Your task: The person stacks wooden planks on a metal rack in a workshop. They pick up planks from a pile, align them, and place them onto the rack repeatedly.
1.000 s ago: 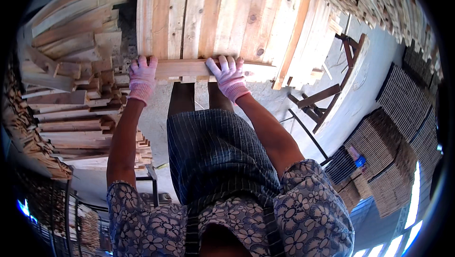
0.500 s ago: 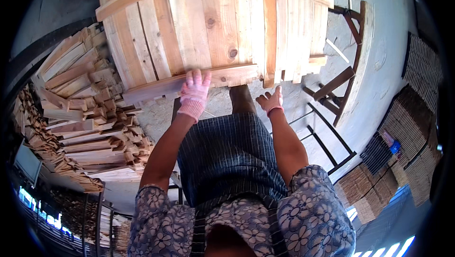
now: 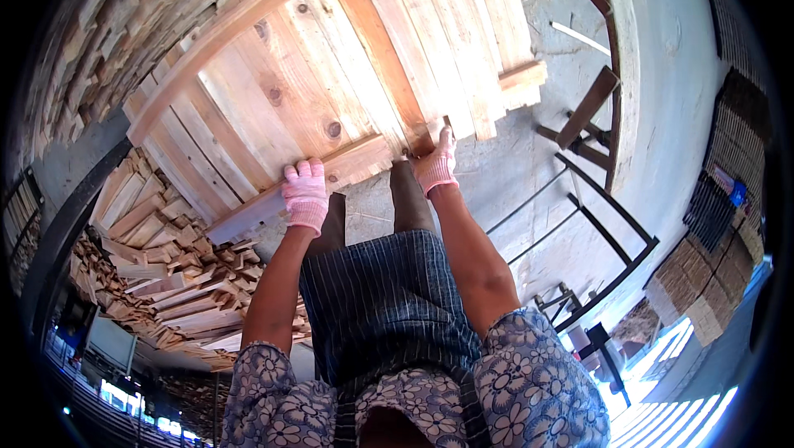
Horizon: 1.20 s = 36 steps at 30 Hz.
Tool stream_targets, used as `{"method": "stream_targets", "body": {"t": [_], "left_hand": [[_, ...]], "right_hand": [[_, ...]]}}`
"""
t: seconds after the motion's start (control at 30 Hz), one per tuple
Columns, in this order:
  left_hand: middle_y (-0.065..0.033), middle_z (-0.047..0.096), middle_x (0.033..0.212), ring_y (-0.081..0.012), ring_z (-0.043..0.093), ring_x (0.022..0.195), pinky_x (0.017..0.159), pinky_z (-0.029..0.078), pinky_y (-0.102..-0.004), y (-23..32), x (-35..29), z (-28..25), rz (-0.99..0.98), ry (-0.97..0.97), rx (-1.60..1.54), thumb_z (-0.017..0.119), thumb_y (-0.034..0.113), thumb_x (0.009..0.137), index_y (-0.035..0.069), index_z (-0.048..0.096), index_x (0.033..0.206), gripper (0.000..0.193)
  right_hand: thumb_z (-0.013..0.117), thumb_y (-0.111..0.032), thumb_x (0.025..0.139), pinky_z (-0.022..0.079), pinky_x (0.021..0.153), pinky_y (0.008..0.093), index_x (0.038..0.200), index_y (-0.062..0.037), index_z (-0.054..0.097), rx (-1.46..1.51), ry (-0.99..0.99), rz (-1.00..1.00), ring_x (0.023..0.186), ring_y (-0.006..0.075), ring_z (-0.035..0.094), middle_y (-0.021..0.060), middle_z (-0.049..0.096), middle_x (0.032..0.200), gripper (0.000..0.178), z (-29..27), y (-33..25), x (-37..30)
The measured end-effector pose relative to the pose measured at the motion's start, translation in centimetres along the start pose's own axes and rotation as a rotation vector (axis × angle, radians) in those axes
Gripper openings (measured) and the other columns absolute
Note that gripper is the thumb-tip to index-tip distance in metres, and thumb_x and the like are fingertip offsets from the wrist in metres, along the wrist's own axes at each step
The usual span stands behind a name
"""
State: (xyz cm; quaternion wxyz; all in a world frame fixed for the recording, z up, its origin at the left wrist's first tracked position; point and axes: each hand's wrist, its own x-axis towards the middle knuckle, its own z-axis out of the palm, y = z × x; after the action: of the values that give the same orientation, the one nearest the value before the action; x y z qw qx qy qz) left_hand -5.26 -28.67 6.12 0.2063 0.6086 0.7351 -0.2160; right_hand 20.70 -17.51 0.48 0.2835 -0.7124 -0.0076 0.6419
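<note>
Wooden panel (image 3: 248, 88) cut off at top. Right hand (image 3: 436, 165), fingers partly hidden, grips batten (image 3: 364, 26) end; left hand (image 3: 305, 192), thumb hidden, curls round edge strip (image 3: 357, 160).

gap between boards (image 3: 322, 76) and black frame (image 3: 610, 283), woodpile (image 3: 182, 283) blocking left

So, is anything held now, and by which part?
The right hand seems to grip a long wooden board by its near end. The left hand lies on the near wooden edge strip; whether it grips cannot be told.
</note>
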Motion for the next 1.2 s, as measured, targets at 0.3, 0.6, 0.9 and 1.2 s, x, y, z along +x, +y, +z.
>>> {"method": "stream_targets", "body": {"t": [0.3,0.6,0.9,1.2], "left_hand": [[-0.0158,0.05,0.126,-0.0385,0.049,0.118,0.094,0.051,-0.0491,-0.3,-0.2,-1.8,-0.001,-0.103,-0.077,0.077,0.038,0.08,0.008,0.046,0.134,0.069],[-0.0131,0.053,0.127,-0.0362,0.049,0.122,0.093,0.052,-0.0469,-0.2,-0.6,-0.5,-0.023,-0.006,-0.018,0.066,0.026,0.084,0.01,0.051,0.129,0.05],[-0.0072,0.054,0.129,-0.0331,0.048,0.125,0.09,0.051,-0.0477,1.3,-0.3,-1.6,-0.082,-0.097,-0.159,0.049,0.024,0.095,0.02,0.053,0.131,0.037],[-0.0076,0.048,0.143,-0.0392,0.036,0.138,0.096,0.041,-0.0584,2.7,0.1,-0.7,-0.238,-0.126,-0.403,0.06,0.04,0.091,0.026,0.055,0.135,0.046]], "right_hand": [[0.05,-0.065,0.096,0.035,0.112,0.0615,0.157,-0.0077,0.025,0.374,0.316,0.16,0.142,0.0394,0.037,0.0149,0.034,0.159,0.088,-7.7,-10.0,-0.3],[0.067,-0.059,0.087,0.05,0.074,0.0472,0.092,-0.0166,0.053,0.313,0.196,0.141,0.07,0.0218,0.048,0.003,0.047,0.078,0.045,-2.3,-12.2,3.3],[0.048,-0.057,0.099,0.048,0.102,0.0511,0.157,-0.0138,0.027,-0.6,0.284,-0.098,0.117,0.0364,0.059,0.0202,0.049,0.145,0.075,-5.2,-14.2,4.3],[0.061,-0.029,0.098,0.043,0.107,0.0483,0.148,-0.019,0.047,-1.788,-0.699,-1.405,0.13,0.0404,0.05,0.0207,0.05,0.143,0.053,25.9,-10.2,-7.9]]}}
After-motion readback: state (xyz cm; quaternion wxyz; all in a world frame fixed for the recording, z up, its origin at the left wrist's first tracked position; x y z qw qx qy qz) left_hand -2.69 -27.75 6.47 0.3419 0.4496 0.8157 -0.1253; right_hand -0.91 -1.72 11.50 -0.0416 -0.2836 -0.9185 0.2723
